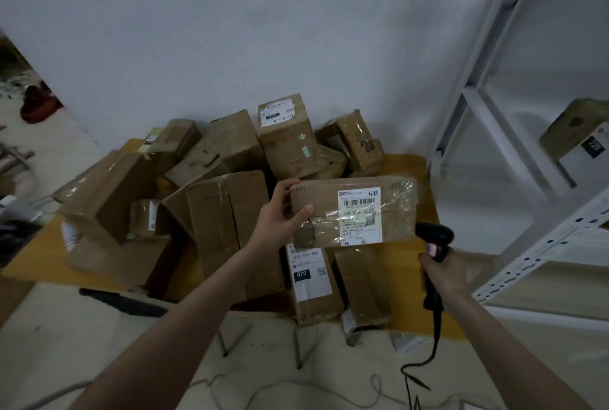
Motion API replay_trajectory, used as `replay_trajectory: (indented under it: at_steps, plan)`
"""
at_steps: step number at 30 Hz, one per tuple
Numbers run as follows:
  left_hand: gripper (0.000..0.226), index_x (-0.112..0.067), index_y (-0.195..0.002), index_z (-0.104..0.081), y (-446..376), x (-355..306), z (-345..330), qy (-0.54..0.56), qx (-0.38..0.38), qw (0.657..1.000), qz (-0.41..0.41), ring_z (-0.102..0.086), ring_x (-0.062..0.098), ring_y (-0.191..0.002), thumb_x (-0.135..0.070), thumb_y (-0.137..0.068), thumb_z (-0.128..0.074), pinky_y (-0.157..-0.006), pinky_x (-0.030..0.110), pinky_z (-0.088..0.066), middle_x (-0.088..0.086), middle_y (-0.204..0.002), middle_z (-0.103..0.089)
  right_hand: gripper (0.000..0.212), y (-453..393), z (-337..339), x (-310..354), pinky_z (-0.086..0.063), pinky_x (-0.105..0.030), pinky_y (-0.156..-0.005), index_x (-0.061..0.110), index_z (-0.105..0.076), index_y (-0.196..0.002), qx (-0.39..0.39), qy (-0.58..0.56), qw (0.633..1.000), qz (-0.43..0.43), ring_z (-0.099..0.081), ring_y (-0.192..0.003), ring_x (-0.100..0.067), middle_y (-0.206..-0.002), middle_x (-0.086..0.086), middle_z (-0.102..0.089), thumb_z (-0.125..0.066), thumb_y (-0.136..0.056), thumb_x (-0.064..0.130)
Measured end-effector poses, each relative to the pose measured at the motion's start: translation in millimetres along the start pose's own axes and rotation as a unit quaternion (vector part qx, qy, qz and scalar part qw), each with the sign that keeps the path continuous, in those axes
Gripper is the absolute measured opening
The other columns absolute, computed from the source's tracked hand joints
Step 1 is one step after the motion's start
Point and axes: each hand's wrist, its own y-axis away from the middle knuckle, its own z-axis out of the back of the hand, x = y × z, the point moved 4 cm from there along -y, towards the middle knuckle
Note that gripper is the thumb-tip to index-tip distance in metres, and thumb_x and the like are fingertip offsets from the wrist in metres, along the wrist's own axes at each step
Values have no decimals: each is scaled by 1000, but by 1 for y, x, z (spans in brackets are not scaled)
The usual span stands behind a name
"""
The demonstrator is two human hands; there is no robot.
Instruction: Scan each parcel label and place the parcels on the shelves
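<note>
My left hand (282, 215) grips the left end of a flat brown cardboard parcel (392, 208), lifted above the pile with its white shipping label (360, 215) facing me. My right hand (443, 272) is closed around the handle of a black barcode scanner (434, 239). The scanner's head sits just beside the parcel's lower right corner. Its black cable (428, 353) hangs down to the floor.
Several taped cardboard parcels lie heaped on a low yellow table (421, 304); one in front shows a label marked 070 (308, 272). White metal shelves (540, 254) stand at the right, with one box (575, 127) on an upper shelf. A grey wall is behind.
</note>
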Motion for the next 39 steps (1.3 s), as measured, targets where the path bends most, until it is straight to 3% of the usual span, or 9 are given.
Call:
replay_trajectory:
  at_steps: [11,17,21,24,28,31,34,36,39]
  plan:
    - [53,-24,-136,-39,-5,23,-2,-41,1,999,30,-61,13,-109,-27,-90,-66,-86,31,-58,-2,-125,-56,5,-78,-44,-75,-44,-39,-65,2,-55,-93,65,89,993,-45,-51,-65,-29,-74,-18,-56,-54,-94,7]
    - [50,-27,-132,-41,-14,25,-2,-34,12,999,32,-62,4,-106,-27,-89,-66,-84,24,-56,-5,-123,-57,22,-93,-54,-99,-31,-28,-53,12,-49,-75,91,110,989,-24,-42,-58,-19,-66,-8,-47,-55,-96,15]
    - [52,-29,-131,-40,-18,17,-5,-20,23,999,25,-62,8,-107,-31,-87,-65,-84,29,-58,-9,-120,-57,23,-94,-56,-107,-34,-31,-57,-4,-57,-92,91,134,987,-17,-46,-62,-20,-70,-10,-51,-54,-97,18]
    - [54,-30,-132,-40,-21,8,-7,-9,40,999,16,-63,12,-108,-38,-85,-65,-85,33,-58,-8,-122,-58,33,-88,-50,-90,-47,-43,-74,-7,-59,-107,72,142,987,-5,-55,-77,-27,-84,-16,-58,-56,-96,24]
    - [56,-35,-130,-42,-23,-10,-7,-2,58,998,-2,-63,14,-109,-46,-82,-69,-89,40,-57,-6,-125,-58,59,-55,-5,-11,-39,-47,-105,22,-45,-138,10,-64,996,63,-49,-124,-28,-134,-5,-53,-49,-91,58]
    - [57,-38,-126,-45,-19,-33,-7,20,85,996,-27,-63,11,-109,-53,-76,-69,-85,38,-58,-11,-122,-59,79,-8,39,64,-45,-42,-98,35,-44,-137,123,-263,945,150,-54,-120,-16,-130,9,-55,-55,-72,78]
    - [53,-38,-126,-47,-14,-56,-9,57,125,990,-42,-63,19,-112,-46,-78,-68,-82,38,-59,-5,-124,-58,116,30,73,105,-46,-39,-94,37,-35,-145,198,-231,931,202,-56,-118,-15,-135,9,-51,-66,-44,87]
    - [47,-39,-123,-48,-10,-73,-12,76,140,986,-53,-63,20,-111,-39,-81,-68,-79,36,-59,-2,-124,-57,105,45,91,112,-51,-38,-89,39,-34,-145,221,-222,928,202,-58,-118,-17,-138,8,-51,-66,-54,82]
    - [45,-30,-127,-46,-2,-101,-22,99,181,975,-81,-62,18,-111,-30,-88,-68,-78,32,-58,0,-124,-55,51,59,117,101,-55,-37,-82,44,-35,-142,184,-189,951,162,-61,-115,-22,-138,-1,-53,-48,-93,52]
